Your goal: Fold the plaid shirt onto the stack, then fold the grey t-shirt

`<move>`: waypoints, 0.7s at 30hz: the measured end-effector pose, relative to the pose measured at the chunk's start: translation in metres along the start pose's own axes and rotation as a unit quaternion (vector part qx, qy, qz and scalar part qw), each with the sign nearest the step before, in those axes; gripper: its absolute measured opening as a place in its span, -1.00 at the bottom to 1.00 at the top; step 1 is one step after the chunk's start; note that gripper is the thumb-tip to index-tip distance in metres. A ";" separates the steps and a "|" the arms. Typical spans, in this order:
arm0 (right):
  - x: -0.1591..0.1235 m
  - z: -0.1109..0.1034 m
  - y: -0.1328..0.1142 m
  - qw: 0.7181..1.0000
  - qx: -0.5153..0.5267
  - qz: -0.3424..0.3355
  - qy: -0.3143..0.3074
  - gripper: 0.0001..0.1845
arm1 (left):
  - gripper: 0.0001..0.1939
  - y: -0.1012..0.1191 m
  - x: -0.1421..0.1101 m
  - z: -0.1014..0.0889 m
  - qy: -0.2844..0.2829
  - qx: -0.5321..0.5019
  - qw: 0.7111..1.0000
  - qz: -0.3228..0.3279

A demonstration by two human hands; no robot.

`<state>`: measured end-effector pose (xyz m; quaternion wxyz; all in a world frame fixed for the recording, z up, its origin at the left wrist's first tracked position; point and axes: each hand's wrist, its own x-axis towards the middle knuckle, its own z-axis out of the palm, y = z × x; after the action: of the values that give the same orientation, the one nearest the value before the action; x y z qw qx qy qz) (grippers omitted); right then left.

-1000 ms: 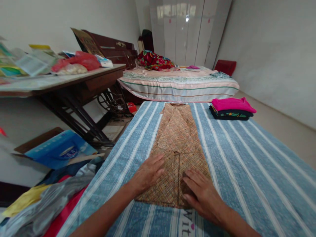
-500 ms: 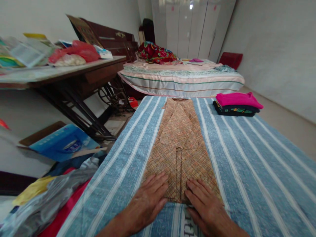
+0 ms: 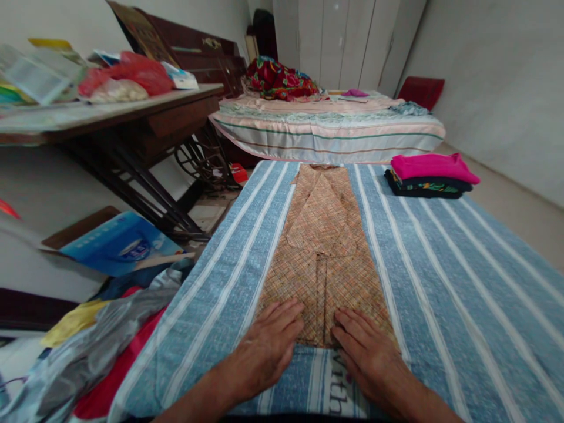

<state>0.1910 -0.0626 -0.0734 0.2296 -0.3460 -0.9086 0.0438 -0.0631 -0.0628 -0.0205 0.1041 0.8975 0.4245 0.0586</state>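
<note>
A brown checked shirt (image 3: 321,217) lies folded lengthwise into a long strip, its sleeves crossed in over the middle and its narrower end pointing away. My left hand (image 3: 271,338) rests flat on the shirt's near left corner, fingers stretched out. On the near right corner lies my right hand (image 3: 368,346), also flat with fingers extended. Between the two hands the shirt's near edge and centre strip show. Beneath everything is a blue and white striped bedspread (image 3: 440,276), with printed letters near my right wrist.
A stack of folded clothes (image 3: 432,175), pink on top, sits at the far right. Loose clothes (image 3: 101,352) are heaped at the left, below a blue box (image 3: 127,244). A sewing-machine table (image 3: 176,106) stands left. Another bed (image 3: 330,132) lies beyond.
The view has tilted down slightly, so the surroundings sit higher in the picture. Both hands stay flat on the shirt's near corners, and the shirt looks the same.
</note>
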 end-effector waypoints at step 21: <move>0.006 -0.008 0.001 1.000 -0.002 -0.007 -0.001 -0.64 | -0.43 0.001 0.001 -0.012 -0.088 -0.005 0.996 -0.002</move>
<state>0.1913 -0.0588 -0.0638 0.2284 -0.3401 -0.9113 0.0407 -0.0640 -0.0610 -0.0082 0.1455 0.8980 0.4149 -0.0190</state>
